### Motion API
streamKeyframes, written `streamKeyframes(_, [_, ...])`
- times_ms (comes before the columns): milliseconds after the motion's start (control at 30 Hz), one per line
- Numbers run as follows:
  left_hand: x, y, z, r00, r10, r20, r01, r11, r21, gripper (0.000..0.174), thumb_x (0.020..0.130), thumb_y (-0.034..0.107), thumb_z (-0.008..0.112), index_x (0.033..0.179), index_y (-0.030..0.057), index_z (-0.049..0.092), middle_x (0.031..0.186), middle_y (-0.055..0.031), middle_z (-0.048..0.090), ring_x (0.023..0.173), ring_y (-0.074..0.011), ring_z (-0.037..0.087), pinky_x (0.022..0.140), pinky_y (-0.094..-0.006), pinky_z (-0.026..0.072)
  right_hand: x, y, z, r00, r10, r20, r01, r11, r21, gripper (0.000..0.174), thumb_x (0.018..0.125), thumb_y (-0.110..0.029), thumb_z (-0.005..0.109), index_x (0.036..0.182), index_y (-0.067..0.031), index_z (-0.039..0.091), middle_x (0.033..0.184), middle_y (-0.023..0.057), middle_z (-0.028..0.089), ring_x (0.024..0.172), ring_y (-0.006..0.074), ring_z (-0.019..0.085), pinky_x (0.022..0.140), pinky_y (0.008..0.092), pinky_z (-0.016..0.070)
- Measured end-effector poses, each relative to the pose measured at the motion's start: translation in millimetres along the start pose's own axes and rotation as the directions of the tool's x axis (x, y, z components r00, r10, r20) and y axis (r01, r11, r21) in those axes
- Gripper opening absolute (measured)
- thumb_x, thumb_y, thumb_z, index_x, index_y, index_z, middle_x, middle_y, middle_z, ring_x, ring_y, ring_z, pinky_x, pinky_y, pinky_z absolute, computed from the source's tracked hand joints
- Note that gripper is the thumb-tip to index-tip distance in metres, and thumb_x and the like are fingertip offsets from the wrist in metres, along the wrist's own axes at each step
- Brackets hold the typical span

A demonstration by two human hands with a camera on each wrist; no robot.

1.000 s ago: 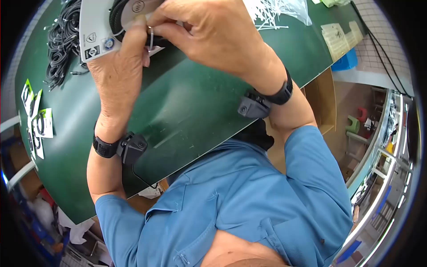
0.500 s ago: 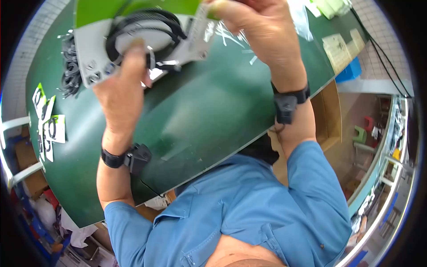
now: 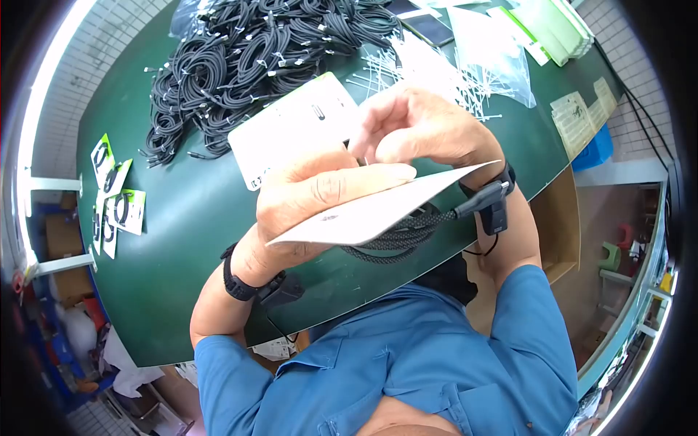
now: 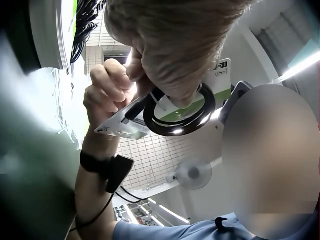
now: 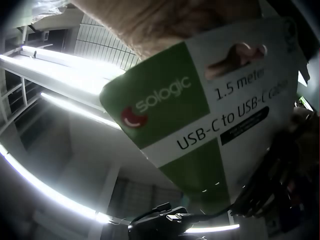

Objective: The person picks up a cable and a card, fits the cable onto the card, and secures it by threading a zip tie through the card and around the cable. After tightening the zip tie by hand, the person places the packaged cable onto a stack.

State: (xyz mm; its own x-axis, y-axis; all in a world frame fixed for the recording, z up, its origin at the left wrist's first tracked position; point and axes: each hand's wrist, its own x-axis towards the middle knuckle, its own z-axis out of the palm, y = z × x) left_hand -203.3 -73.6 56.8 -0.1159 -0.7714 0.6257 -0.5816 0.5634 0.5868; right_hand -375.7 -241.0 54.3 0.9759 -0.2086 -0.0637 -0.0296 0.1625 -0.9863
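Note:
My left hand [image 3: 313, 192] holds a cardboard cable card [image 3: 363, 211], its thumb lying along the white back. The card is tilted, with its printed face toward my body. A coiled black braided USB-C cable [image 3: 400, 240] hangs on that face, one plug [image 3: 483, 200] sticking out to the right. In the right wrist view the green-and-white print [image 5: 240, 85] shows. My right hand [image 3: 440, 131] is just beyond the card with bent fingers, fingertips close to the left hand's fingers. In the left wrist view its fingers [image 4: 107, 85] bunch by the card's end; I cannot tell whether they pinch anything.
A stack of white cards [image 3: 298, 123] lies beyond my hands. Behind it is a heap of bundled black cables [image 3: 254, 65]. White zip ties [image 3: 472, 91] are spread at the back right beside a plastic bag [image 3: 509, 62]. Several carded cables [image 3: 120, 211] lie at the left edge.
The right hand has left the tie at the coil, passed the card's right side and come behind it. The card has tipped, its back now upward, and come nearer my body.

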Motion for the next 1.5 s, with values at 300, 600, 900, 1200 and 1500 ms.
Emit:
streamKeyframes(300, [2, -11, 8, 0.998, 0.065, -0.014, -0.066, 0.985, -0.158, 0.041, 0.073, 0.007, 0.081, 0.114, 0.0010, 0.077, 0.073, -0.0035, 0.059, 0.063, -0.0144, 0.058, 0.054, -0.0272, 0.0429, -1, 9, 5, 0.986, -0.117, 0.119, 0.109, 0.992, 0.068, 0.026, 0.083, -0.019, 0.083, 0.092, 0.0009, 0.069, 0.082, 0.0019, 0.069, 0.069, 0.0063, 0.062, 0.061, 0.0194, 0.0482])
streamKeyframes(600, [1, -10, 16, 0.993, 0.116, -0.027, -0.118, 0.988, -0.095, 0.041, 0.074, 0.011, 0.080, 0.113, -0.0003, 0.077, 0.071, -0.0023, 0.055, 0.062, -0.0136, 0.052, 0.053, -0.0279, 0.0391, -4, 4, 9, 0.982, -0.158, 0.103, 0.160, 0.987, -0.006, 0.018, 0.085, -0.014, 0.080, 0.089, -0.0014, 0.068, 0.078, -0.0004, 0.065, 0.069, 0.0050, 0.059, 0.062, 0.0203, 0.0472])
streamKeyframes(900, [5, -11, 15, 0.986, 0.160, -0.049, -0.163, 0.984, -0.067, 0.041, 0.072, 0.014, 0.082, 0.109, -0.0028, 0.076, 0.076, -0.0059, 0.065, 0.065, -0.0161, 0.059, 0.056, -0.0277, 0.0444, -4, -4, 7, 0.985, -0.174, 0.013, 0.171, 0.953, -0.250, 0.012, 0.089, -0.011, 0.074, 0.090, -0.0017, 0.066, 0.076, -0.0010, 0.061, 0.069, 0.0057, 0.057, 0.063, 0.0225, 0.0472])
streamKeyframes(1200, [0, 0, -5, 0.983, 0.183, 0.001, -0.183, 0.983, -0.010, 0.042, 0.068, 0.014, 0.085, 0.108, 0.0039, 0.079, 0.079, -0.0048, 0.067, 0.065, -0.0162, 0.063, 0.055, -0.0282, 0.0484, 3, -10, 7, 0.969, -0.247, 0.020, 0.247, 0.953, -0.174, 0.011, 0.092, -0.009, 0.071, 0.090, 0.0001, 0.065, 0.079, 0.0027, 0.065, 0.072, 0.0081, 0.061, 0.066, 0.0230, 0.0498])
streamKeyframes(1500, [-25, 0, -17, 0.981, 0.194, -0.008, -0.193, 0.980, 0.048, 0.045, 0.063, 0.013, 0.085, 0.108, 0.0102, 0.081, 0.081, -0.0030, 0.065, 0.067, -0.0150, 0.062, 0.057, -0.0278, 0.0517, 17, -28, 22, 0.945, -0.181, 0.272, 0.284, 0.867, -0.410, 0.010, 0.090, -0.006, 0.072, 0.089, -0.0004, 0.064, 0.085, 0.0053, 0.067, 0.074, 0.0099, 0.064, 0.068, 0.0247, 0.0533])
